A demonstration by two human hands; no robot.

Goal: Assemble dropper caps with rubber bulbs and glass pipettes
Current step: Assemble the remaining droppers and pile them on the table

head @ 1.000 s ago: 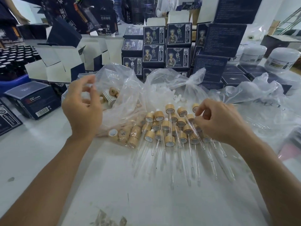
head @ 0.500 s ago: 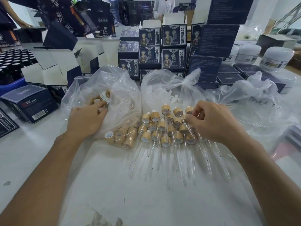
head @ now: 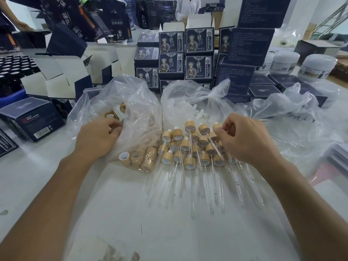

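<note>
Several assembled droppers, each a wooden cap with a white bulb and a glass pipette, lie in a pile at the table's middle. My right hand hovers over the pile's right edge and pinches one dropper by its wooden cap. My left hand reaches into the clear bag of loose wooden caps, its fingers curled round a cap that is mostly hidden. Loose caps spill from that bag. A second bag holds white rubber bulbs.
A third clear bag lies at the right. Stacked dark blue boxes stand behind the bags, open cartons at the left, white jars at the back right. A person stands beyond the table.
My left hand came down from above the bag and went into its mouth among the caps. My right hand stayed at the pile's right edge, shifting only slightly.
</note>
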